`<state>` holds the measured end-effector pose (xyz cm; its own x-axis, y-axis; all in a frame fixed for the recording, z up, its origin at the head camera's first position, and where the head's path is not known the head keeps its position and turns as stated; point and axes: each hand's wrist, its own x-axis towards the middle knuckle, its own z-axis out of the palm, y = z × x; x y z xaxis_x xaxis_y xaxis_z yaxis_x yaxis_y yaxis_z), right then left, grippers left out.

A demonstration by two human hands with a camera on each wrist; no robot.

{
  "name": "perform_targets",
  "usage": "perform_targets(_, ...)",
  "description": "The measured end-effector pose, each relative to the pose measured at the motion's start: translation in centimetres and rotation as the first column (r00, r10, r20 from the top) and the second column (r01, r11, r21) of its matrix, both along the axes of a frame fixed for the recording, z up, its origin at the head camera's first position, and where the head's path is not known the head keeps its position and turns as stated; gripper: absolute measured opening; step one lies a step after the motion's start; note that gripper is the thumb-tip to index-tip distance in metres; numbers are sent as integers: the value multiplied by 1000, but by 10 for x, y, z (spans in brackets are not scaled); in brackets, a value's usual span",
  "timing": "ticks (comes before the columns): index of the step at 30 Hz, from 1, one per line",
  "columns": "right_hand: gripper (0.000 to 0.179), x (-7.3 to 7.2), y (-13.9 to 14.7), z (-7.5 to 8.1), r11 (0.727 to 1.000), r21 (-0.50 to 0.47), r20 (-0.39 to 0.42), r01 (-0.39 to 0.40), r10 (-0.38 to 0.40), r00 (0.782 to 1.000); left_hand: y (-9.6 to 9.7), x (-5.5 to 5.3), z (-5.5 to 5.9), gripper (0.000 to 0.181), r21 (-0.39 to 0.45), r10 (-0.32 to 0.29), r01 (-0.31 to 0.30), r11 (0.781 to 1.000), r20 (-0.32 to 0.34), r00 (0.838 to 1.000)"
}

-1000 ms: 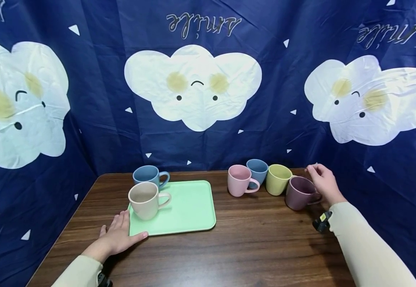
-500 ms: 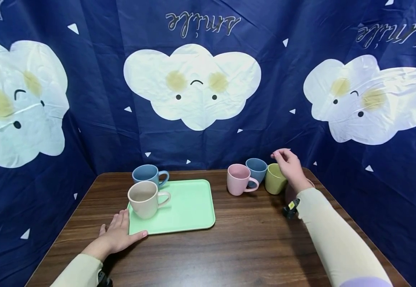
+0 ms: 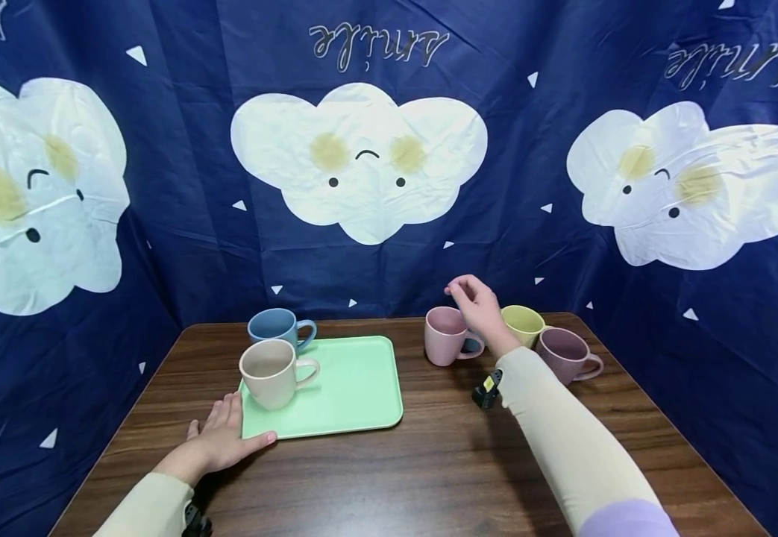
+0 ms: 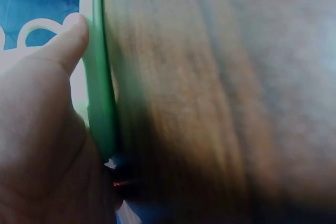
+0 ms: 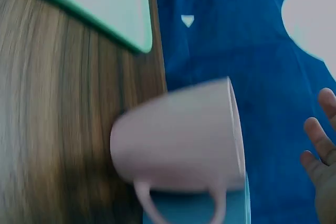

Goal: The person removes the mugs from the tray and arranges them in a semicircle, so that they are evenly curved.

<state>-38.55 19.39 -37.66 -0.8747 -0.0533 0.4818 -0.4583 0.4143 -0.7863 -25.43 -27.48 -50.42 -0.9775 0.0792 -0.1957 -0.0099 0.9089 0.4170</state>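
Observation:
My left hand [image 3: 219, 444] lies spread at the near left corner of a light green tray [image 3: 355, 395], its thumb on the rim, as the left wrist view also shows. A cream mug [image 3: 269, 384] stands on the tray's left part, with a blue mug [image 3: 271, 325] behind it at the back left corner. My right hand [image 3: 484, 309] hovers, holding nothing, just above and right of a pink mug [image 3: 442, 343]. In the right wrist view, relaxed fingers [image 5: 317, 142] appear beyond the pink mug's mouth. A second blue mug [image 3: 472, 346] is mostly hidden behind this hand.
To the right of my right hand stand a yellow mug [image 3: 523, 321] and a purple mug [image 3: 562, 354], the latter with its handle to the right. A dark blue cloth [image 3: 362, 276] with cloud prints rises behind the wooden table [image 3: 362, 485].
My right hand has swept left from beside the purple mug, past the yellow one, to the pink mug. Left hand and mugs have stayed in place.

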Motion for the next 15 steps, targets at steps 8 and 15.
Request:
perform_targets(8, 20, 3, -43, -9, 991, -85, 32, -103, 106, 994, -4, -5, -8, 139, 9, 3, -4, 1000, 50, 999)
perform_targets(15, 16, 3, -79, -18, 973, -169, -1, -155, 157, 988, -7, -8, -9, 143, 23, 2, -3, 1000, 46, 999)
